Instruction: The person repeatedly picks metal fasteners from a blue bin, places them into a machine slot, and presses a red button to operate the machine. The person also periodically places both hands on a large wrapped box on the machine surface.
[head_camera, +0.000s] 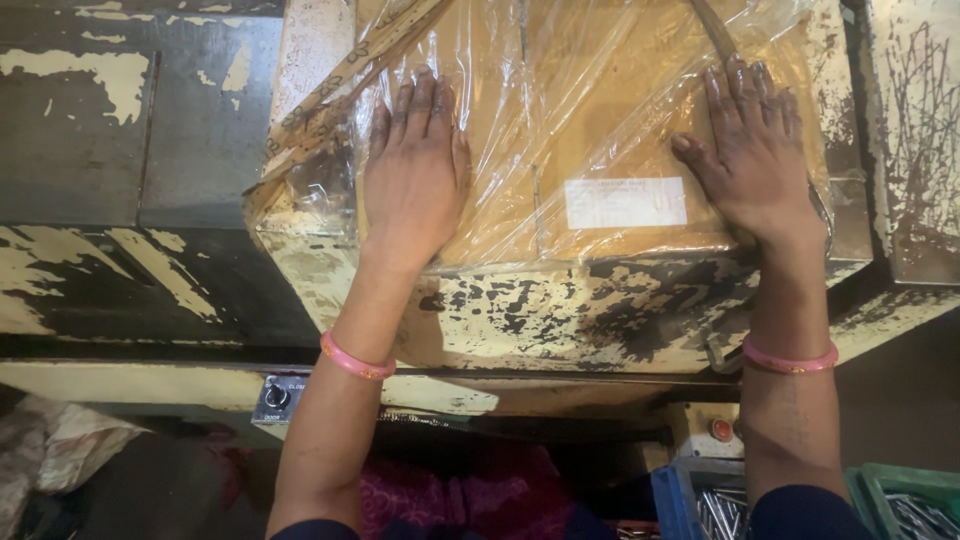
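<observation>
My left hand (415, 170) lies flat, palm down, fingers together, on a clear plastic sheet (580, 90) that covers a brown cardboard sheet (620, 120). My right hand (755, 150) presses flat on the same plastic at the right side, thumb spread toward a white label (625, 202). Both lie on top of a worn cream-painted metal machine block (560, 310). Each wrist wears a pink bangle. Neither hand grips anything.
A brown paper strip (330, 90) runs diagonally at the block's upper left. Dark chipped metal surface (110, 150) lies to the left. Below are a rotary switch (276, 396), a red button (721, 430), a blue crate (700, 500) and a green crate (910, 500) with metal parts.
</observation>
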